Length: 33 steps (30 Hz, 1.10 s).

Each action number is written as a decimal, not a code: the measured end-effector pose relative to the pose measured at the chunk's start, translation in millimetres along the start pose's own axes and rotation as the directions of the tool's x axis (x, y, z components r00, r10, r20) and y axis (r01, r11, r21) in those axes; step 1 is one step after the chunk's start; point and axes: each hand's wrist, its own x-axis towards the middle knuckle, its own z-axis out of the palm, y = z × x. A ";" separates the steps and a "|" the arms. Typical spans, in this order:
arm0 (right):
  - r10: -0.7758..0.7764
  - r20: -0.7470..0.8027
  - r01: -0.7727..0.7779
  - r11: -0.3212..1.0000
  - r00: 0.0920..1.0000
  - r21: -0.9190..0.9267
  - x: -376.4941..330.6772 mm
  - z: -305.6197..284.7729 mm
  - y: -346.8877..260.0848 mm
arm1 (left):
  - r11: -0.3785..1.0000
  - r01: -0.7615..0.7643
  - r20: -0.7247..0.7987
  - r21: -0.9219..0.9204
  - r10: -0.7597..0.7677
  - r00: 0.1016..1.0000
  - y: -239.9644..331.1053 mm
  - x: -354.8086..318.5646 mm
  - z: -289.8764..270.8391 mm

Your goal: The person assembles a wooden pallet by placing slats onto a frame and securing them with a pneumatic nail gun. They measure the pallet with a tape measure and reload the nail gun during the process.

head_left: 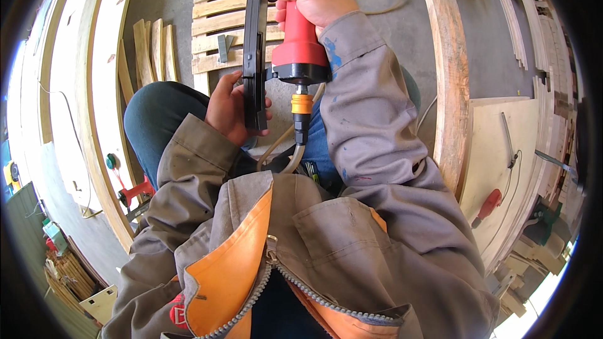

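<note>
A red pneumatic nail gun (301, 36) is held over my lap, its nose pointing away past the top of the view. My right hand (320, 1) is wrapped round its handle. Lower down, my left hand (231, 108) grips the near end of the long black magazine (253, 50), thumb on one side and fingertips showing on the other. An orange and black air coupling (301, 105) joins the handle's base to a pale hose (293, 162). Beyond the magazine, grey metal strips (223, 48) that look like fasteners lie on a slatted wooden pallet (217, 9).
Long timber beams run along my left (103, 44) and right (449, 69). Short boards (154, 50) lean beside the pallet. Another red tool (135, 193) sits at the left, and a red-handled tool (487, 207) lies on a plywood sheet (502, 125) at the right.
</note>
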 end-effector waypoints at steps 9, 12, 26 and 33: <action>0.023 0.010 -0.023 1.000 1.000 0.014 -0.2 0.0 1.7 | 0.999 0.028 0.016 -0.046 -0.027 0.999 1.3 0.7 1.4; 0.027 0.028 -0.027 0.999 0.999 0.020 0.0 1.4 0.9 | 0.999 -0.003 -0.016 -0.051 0.002 1.000 0.6 2.1 4.6; 0.021 0.059 -0.019 0.999 0.998 -0.027 -2.2 8.6 4.2 | 0.996 -0.020 -0.015 -0.084 0.019 1.000 7.1 7.2 2.9; 0.072 0.127 -0.068 0.997 0.989 -0.036 -6.1 13.7 3.5 | 0.990 -0.078 -0.002 -0.118 0.078 0.997 12.2 12.6 -2.0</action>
